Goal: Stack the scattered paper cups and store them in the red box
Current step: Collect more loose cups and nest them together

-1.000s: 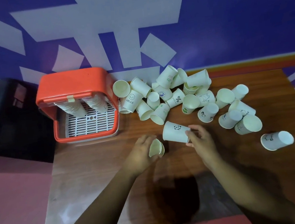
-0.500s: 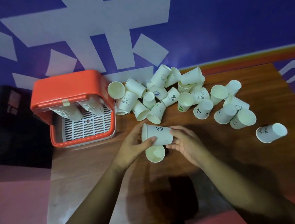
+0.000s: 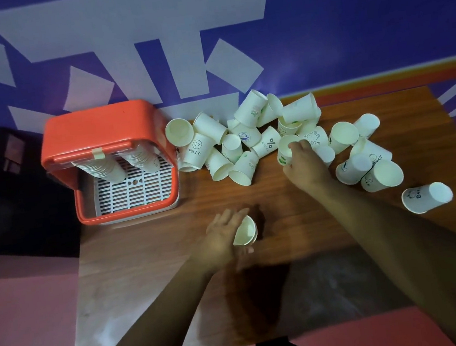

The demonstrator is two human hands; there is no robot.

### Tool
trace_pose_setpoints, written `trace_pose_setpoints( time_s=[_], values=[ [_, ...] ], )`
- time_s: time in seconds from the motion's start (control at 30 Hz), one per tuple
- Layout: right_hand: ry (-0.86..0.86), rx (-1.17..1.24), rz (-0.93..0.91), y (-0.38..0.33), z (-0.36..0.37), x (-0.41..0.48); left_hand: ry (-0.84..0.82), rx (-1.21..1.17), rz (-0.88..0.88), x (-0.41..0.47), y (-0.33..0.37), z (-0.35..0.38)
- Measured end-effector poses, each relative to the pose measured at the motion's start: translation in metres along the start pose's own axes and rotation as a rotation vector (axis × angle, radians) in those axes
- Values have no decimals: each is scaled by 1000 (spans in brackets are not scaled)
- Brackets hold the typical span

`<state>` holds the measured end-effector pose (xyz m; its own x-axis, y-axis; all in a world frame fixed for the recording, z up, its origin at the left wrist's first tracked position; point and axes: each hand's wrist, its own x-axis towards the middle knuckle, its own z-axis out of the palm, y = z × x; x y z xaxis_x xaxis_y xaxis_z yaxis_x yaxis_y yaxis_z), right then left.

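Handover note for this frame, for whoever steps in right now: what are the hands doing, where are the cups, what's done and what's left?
Left hand holds a short nested stack just above the table.
Right hand grips a green-marked cup in the loose pile.
Done: two tall stacks sit in the red box.
Left: most cups lie scattered to the right of the box, and one stray cup lies far right. All need stacking and storing.

The right hand (image 3: 303,161) has left the stack (image 3: 244,231) in the left hand (image 3: 220,239) and grips a scattered cup (image 3: 284,150).
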<state>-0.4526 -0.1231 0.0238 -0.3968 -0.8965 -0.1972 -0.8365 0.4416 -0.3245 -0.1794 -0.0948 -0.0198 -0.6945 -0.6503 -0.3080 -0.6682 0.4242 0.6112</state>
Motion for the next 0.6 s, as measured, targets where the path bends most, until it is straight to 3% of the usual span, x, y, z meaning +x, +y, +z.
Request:
trace_pose_setpoints(
  time_s=[0.3, 0.43, 0.5, 0.6],
  values=[
    [-68, -243, -121, 24, 20, 14, -9, -78, -46, 6, -11, 12],
    [-5, -235, -146, 31, 24, 11, 167, -219, -175, 20, -4, -10],
    [1, -259, -140, 32, 25, 14, 263, -156, -213, 38, -3, -24],
    [10, -297, -120, 31, 29, 22, 279, -58, -208, 75, 2, -42]
  ],
)
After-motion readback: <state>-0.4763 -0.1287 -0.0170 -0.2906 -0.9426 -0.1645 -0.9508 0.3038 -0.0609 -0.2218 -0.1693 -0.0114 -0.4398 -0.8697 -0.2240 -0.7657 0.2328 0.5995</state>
